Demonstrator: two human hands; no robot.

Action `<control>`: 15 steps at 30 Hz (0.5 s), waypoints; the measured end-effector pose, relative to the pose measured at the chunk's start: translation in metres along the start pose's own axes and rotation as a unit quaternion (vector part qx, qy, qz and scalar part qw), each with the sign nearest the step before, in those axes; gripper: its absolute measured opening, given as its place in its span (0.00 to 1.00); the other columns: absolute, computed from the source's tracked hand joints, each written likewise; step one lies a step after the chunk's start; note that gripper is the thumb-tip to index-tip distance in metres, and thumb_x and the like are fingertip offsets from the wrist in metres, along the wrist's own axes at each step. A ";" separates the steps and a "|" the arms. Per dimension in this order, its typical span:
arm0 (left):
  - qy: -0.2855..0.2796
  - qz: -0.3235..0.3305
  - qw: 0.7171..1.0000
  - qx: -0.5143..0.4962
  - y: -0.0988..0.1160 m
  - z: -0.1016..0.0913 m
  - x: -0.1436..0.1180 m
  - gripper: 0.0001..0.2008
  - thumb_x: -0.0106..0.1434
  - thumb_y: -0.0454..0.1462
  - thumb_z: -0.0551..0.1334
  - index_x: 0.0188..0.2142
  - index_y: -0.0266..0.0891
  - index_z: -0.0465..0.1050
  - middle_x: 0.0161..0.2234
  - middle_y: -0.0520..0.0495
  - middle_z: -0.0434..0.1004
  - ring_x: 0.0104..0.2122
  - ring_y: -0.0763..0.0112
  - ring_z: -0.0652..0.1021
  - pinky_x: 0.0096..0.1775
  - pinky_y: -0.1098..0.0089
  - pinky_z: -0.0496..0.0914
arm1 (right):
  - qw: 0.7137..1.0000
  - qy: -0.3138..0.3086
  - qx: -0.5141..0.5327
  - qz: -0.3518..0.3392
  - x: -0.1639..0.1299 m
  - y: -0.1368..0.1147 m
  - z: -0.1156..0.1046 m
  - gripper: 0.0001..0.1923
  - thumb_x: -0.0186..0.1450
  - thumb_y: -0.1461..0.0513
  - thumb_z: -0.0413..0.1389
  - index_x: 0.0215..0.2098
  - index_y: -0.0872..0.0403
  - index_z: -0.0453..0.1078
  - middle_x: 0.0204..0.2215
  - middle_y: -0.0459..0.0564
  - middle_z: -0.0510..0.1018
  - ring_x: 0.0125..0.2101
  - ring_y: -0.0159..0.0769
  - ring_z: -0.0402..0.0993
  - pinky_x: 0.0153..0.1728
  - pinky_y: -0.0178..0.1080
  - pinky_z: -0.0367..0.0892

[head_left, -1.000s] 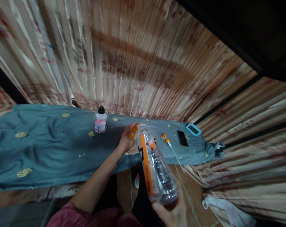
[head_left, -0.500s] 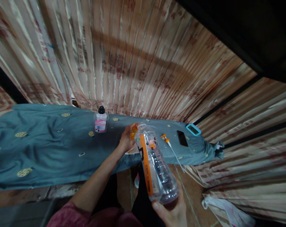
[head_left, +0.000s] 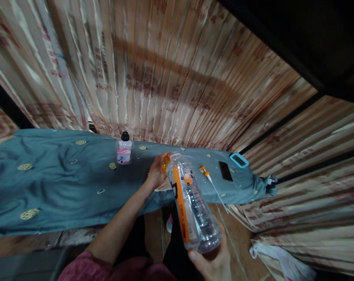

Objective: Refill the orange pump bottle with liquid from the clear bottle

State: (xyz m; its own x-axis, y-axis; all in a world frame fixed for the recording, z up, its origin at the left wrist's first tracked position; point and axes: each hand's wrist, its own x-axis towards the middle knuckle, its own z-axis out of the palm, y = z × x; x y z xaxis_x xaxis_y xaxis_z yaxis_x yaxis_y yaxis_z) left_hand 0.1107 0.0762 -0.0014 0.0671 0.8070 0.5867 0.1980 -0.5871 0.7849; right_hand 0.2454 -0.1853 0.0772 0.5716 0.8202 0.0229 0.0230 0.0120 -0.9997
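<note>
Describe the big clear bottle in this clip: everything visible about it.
The clear plastic bottle looks nearly empty, with an orange-and-white label strip down its ribbed side. It is tilted, base toward the camera, mouth over the blue-grey cloth. The right hand cups its base; the left hand is at the orange cap.

Striped curtains (head_left: pixel 171 78) behind teal-draped table (head_left: pixel 54 187)

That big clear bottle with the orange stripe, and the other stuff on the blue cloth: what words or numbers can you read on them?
None can be read for sure.
Big clear plastic bottle with an orange stripe, held by the right hand: dark marks on its label, too blurred.
Small clear bottle with a black cap and pink label: print too small.
Teal-framed little device: dark display, digits unreadable.
Striped curtain: reddish printed patterns, not legible.
</note>
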 end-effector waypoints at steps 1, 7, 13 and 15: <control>0.000 -0.001 1.000 0.001 0.000 0.000 0.000 0.28 0.55 0.39 0.69 0.56 0.43 0.70 0.51 0.41 0.79 0.50 0.51 0.80 0.52 0.53 0.76 | 1.000 0.000 0.000 0.001 0.000 0.000 0.000 0.47 0.42 0.46 0.77 0.56 0.51 0.68 0.48 0.54 0.84 0.48 0.49 0.83 0.47 0.41 0.78; -0.006 -0.008 1.000 -0.006 0.003 0.000 0.001 0.28 0.55 0.39 0.68 0.56 0.42 0.70 0.50 0.40 0.78 0.49 0.50 0.80 0.52 0.51 0.75 | 1.000 -0.010 -0.007 0.007 0.000 -0.002 0.000 0.48 0.42 0.47 0.76 0.57 0.52 0.67 0.47 0.55 0.85 0.46 0.50 0.84 0.45 0.42 0.78; -0.008 -0.012 1.000 -0.005 0.002 -0.001 0.000 0.29 0.54 0.36 0.67 0.56 0.42 0.69 0.51 0.40 0.78 0.50 0.51 0.79 0.54 0.50 0.75 | 0.999 -0.009 -0.031 -0.009 0.001 -0.001 -0.002 0.47 0.44 0.44 0.75 0.57 0.51 0.66 0.50 0.56 0.83 0.50 0.52 0.82 0.50 0.45 0.77; -0.008 -0.006 1.000 -0.007 0.001 -0.001 0.000 0.29 0.54 0.36 0.67 0.56 0.42 0.69 0.51 0.40 0.78 0.50 0.50 0.79 0.53 0.51 0.75 | 0.999 -0.010 -0.034 -0.015 0.001 0.000 -0.002 0.47 0.45 0.44 0.75 0.57 0.51 0.67 0.52 0.57 0.82 0.51 0.53 0.81 0.51 0.46 0.76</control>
State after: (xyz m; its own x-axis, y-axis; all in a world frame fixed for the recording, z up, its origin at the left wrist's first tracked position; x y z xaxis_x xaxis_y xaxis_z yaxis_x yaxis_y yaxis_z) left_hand 0.1102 0.0754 -0.0001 0.0804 0.8146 0.5744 0.1853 -0.5785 0.7944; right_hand 0.2477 -0.1858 0.0771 0.5526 0.8319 0.0513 0.0951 -0.0018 -0.9955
